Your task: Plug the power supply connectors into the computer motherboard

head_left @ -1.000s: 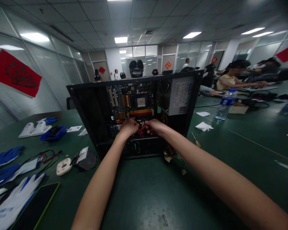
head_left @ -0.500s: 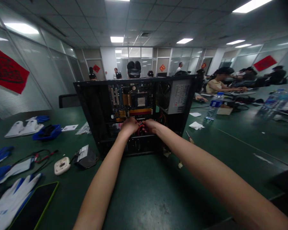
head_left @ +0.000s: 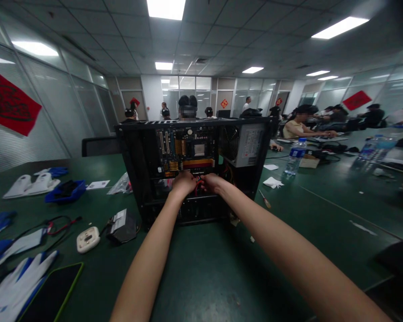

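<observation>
Table (head_left: 201,273), green: all items below are carried on it or above it.

Case (head_left: 130,165), black: stood upright at the centre, its open side turned to the wearer.

Motherboard (head_left: 190,145): mounted upright inside the case, above the hands.

Power supply (head_left: 250,145), grey: fitted in the case's upper right corner.

Left hand (head_left: 184,184): reached into the case below the motherboard; fingers bent and closed on the cables, the fingertip contact too small to be made out.

Right hand (head_left: 212,183): placed just beside the left; cables pinched between thumb and fingers.

Glove (head_left: 15,286), white and blue: laid at near left, partly overlapped by the phone (head_left: 50,293).

Black box (head_left: 121,227), labelled: set just left of the case.

Bottle (head_left: 293,158), blue-capped: stood upright, right of the case.

Tissue (head_left: 273,182), crumpled: left between case and bottle.

Screwdriver (head_left: 265,199): laid near the tissue.

Cables (head_left: 197,185), partly red: held between both hands, within the case's lower middle.
</observation>
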The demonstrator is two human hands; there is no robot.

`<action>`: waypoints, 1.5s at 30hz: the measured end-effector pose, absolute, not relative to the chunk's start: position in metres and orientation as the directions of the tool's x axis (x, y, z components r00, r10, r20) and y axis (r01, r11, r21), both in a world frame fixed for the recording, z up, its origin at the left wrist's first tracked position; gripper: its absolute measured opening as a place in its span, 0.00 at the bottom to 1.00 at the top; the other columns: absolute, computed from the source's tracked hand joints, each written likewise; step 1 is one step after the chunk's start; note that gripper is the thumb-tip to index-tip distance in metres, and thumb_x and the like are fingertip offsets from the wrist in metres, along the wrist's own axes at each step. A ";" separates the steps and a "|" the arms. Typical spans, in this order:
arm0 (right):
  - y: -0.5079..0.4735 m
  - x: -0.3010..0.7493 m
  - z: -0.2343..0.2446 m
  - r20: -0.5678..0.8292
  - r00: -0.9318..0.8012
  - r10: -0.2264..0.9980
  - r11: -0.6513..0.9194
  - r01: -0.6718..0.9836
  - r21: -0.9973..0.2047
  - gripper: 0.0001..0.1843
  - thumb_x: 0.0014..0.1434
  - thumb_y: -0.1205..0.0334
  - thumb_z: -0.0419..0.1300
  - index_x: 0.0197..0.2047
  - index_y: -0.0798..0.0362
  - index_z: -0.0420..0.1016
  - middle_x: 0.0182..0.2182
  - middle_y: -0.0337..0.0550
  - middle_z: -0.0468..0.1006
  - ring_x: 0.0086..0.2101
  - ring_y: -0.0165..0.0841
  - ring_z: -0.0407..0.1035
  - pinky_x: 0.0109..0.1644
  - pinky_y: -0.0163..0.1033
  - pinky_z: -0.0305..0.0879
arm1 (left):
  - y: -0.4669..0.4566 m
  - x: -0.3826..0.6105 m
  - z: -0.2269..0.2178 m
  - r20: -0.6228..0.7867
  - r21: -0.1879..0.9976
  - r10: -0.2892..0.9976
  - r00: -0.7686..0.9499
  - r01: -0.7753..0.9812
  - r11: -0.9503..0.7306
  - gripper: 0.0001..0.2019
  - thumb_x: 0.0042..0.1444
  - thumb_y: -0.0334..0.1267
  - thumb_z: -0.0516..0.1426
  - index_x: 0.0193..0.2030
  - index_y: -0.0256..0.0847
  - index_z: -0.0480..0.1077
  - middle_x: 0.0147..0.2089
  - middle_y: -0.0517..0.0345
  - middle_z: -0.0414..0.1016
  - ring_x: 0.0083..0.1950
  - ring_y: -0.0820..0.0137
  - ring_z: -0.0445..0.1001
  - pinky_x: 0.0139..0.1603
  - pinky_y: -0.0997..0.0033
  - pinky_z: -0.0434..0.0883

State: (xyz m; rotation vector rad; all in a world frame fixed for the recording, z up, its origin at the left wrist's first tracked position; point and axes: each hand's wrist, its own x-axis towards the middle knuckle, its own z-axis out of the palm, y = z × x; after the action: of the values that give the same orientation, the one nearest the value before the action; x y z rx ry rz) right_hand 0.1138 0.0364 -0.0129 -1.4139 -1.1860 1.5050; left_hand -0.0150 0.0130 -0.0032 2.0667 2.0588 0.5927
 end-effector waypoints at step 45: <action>0.032 0.127 -0.018 0.293 -0.341 0.893 0.448 0.738 -0.505 0.27 0.71 0.53 0.47 0.38 0.58 0.84 0.40 0.60 0.83 0.43 0.45 0.79 0.42 0.39 0.64 | -0.009 -0.007 -0.003 0.237 0.272 0.972 0.007 0.960 -0.073 0.14 0.59 0.44 0.55 0.37 0.40 0.79 0.41 0.44 0.83 0.44 0.57 0.81 0.40 0.67 0.71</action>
State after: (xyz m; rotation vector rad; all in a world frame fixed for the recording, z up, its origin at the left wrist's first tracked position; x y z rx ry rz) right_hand 0.1269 0.0318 -0.0178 -1.3621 -2.1716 0.3844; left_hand -0.0074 -0.0089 -0.0027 2.2056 2.1163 0.5672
